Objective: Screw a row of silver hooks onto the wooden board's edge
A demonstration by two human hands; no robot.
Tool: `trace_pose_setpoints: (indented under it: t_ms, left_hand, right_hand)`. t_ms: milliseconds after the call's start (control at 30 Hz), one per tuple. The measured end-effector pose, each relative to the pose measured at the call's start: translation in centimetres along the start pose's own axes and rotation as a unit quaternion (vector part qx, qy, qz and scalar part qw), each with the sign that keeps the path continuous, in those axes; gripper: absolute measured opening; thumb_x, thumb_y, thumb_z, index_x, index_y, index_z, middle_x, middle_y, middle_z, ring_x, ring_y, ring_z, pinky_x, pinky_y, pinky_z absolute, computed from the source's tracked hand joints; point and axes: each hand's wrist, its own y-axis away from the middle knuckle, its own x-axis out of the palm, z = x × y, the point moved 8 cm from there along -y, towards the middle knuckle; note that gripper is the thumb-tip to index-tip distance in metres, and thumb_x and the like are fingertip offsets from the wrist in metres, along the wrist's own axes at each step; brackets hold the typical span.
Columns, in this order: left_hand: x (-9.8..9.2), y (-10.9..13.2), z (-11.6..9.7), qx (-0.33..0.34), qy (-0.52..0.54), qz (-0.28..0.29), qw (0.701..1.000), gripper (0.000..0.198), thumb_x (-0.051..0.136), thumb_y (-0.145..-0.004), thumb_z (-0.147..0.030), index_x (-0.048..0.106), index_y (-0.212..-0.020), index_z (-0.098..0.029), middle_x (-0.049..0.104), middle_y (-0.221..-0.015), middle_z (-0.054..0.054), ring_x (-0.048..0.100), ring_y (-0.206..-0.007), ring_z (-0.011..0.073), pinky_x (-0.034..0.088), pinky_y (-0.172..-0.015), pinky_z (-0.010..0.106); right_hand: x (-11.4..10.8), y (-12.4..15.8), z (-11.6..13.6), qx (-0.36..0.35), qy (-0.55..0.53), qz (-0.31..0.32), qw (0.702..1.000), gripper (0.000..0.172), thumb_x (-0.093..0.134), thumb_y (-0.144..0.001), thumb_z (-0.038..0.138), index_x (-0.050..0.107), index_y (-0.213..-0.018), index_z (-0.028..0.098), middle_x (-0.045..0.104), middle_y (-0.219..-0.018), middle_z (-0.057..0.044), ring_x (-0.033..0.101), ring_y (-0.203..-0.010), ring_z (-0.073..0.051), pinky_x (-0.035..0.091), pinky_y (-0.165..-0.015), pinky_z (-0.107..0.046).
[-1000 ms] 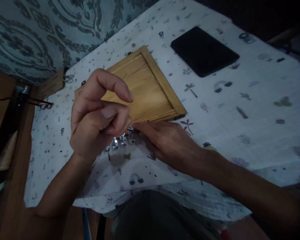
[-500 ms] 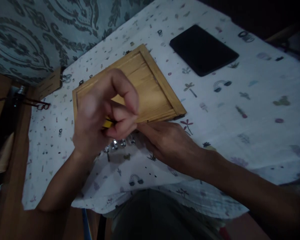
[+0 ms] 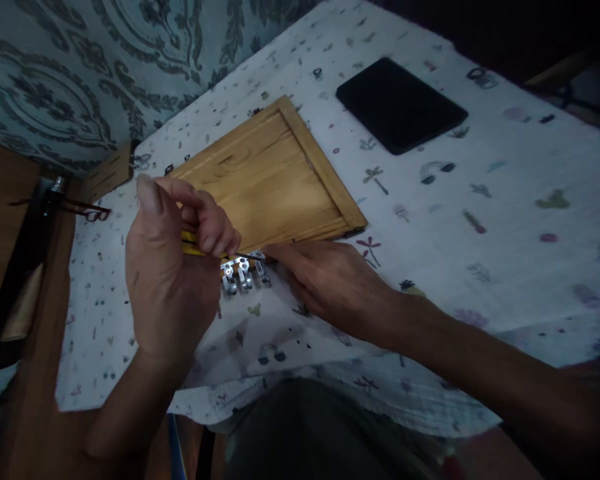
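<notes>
My left hand is closed round the yellow handle of a screwdriver, thumb raised. The thin shaft points right, its tip close to the metal hooks and my right fingertips. My right hand has its fingers drawn together at the front edge of the wooden panel, by the right end of the hooks; what they pinch is hidden. Several shiny metal hooks sit in a row along that front edge, partly behind my left hand. The framed panel lies flat on the table.
A black tablet-like slab lies at the back right on the patterned white cloth. Red-framed glasses and a brown cardboard piece are at the left edge. A patterned wall rises behind.
My left hand has shifted left and turned, its thumb now up, so the screwdriver's shaft and the hooks show. My right hand stays nearly in place.
</notes>
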Motion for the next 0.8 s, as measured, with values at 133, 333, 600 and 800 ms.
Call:
trace_pose_setpoints:
  t_ms: [133,333,600,800]
  left_hand:
    - [0.0,0.5,-0.2,0.03,0.001,-0.005,1.0,0.04,0.037,-0.097,-0.042,0.052,-0.066,-0.02,0.023,-0.048,-0.004,0.023,-0.042,0.008,0.022,-0.041,0.025]
    - [0.3,0.6,0.1,0.055,0.019,0.024,0.998,0.033,0.046,-0.093,-0.039,0.052,-0.066,-0.02,0.027,-0.046,-0.005,0.024,-0.037,0.0066,0.021,-0.036,0.024]
    - [1.5,0.0,0.2,0.052,0.013,0.049,0.997,0.029,0.052,-0.09,-0.035,0.055,-0.067,-0.018,0.03,-0.046,-0.006,0.024,-0.035,0.0042,0.019,-0.033,0.022]
    - [1.0,-0.6,0.4,0.018,0.007,0.035,0.999,0.045,0.039,-0.095,-0.048,0.054,-0.063,-0.02,0.034,-0.047,-0.003,0.032,-0.037,0.0072,0.025,-0.036,0.024]
  right_hand:
    - [-0.1,0.0,0.0,0.0,-0.012,-0.007,1.0,0.042,0.047,-0.08,0.006,0.056,-0.12,0.014,0.071,-0.101,-0.009,0.065,-0.086,-0.022,0.045,-0.07,-0.03]
    - [-0.1,0.0,0.1,-0.006,-0.01,-0.007,1.0,0.041,0.048,-0.078,0.003,0.057,-0.117,0.013,0.07,-0.093,-0.009,0.063,-0.079,-0.021,0.041,-0.065,-0.03]
    - [-0.2,0.1,0.0,-0.015,0.003,-0.031,0.999,0.036,0.046,-0.081,0.006,0.059,-0.114,0.013,0.069,-0.087,-0.008,0.061,-0.073,-0.02,0.037,-0.061,-0.029]
    - [-0.8,0.5,0.0,-0.038,-0.048,-0.08,0.995,0.031,0.04,-0.088,0.013,0.059,-0.112,0.014,0.071,-0.092,-0.009,0.063,-0.072,-0.02,0.043,-0.061,-0.03]
